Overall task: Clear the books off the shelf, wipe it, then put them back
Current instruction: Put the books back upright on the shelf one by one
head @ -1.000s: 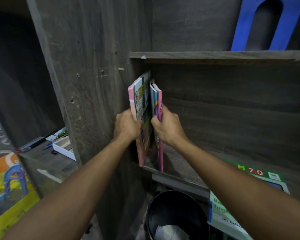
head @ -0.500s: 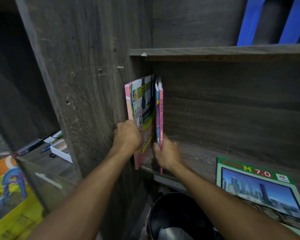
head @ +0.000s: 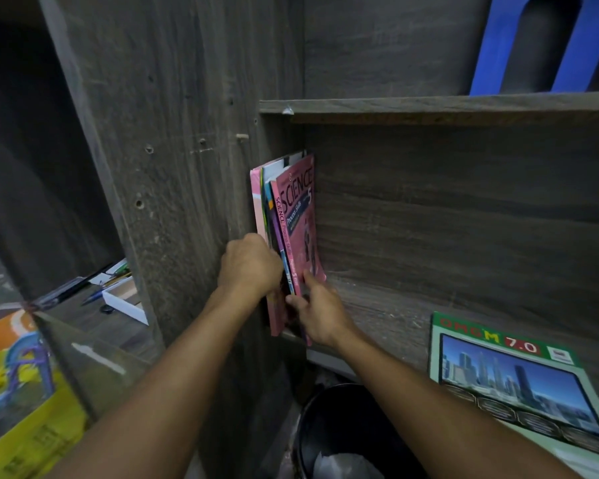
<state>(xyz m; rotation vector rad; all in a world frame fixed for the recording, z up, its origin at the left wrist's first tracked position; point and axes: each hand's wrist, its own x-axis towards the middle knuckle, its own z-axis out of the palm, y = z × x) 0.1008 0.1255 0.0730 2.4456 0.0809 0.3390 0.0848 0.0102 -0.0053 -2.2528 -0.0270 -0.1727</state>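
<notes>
The dark wood shelf point(head: 412, 305) fills your view. The books point(head: 260, 209) stand nearly upright at its 9 o'clock end, against the side wall. Your left hand point(head: 249, 267) is clenched around their near edges. Your right hand point(head: 320, 312) pinches the Science book point(head: 300, 216) low down, thumb on its cover. A green book point(head: 519, 382) lies flat at 4 o'clock, and a black bin point(head: 339, 426) sits below at 6 o'clock.

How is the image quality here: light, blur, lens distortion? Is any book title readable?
Head view: dim, deep shadow at left; the wide lens skews the shelf board and side panel; the left hand gripping the standing books is slightly blurred; the science book's title reads clearly; the green book softens toward the corner.
</notes>
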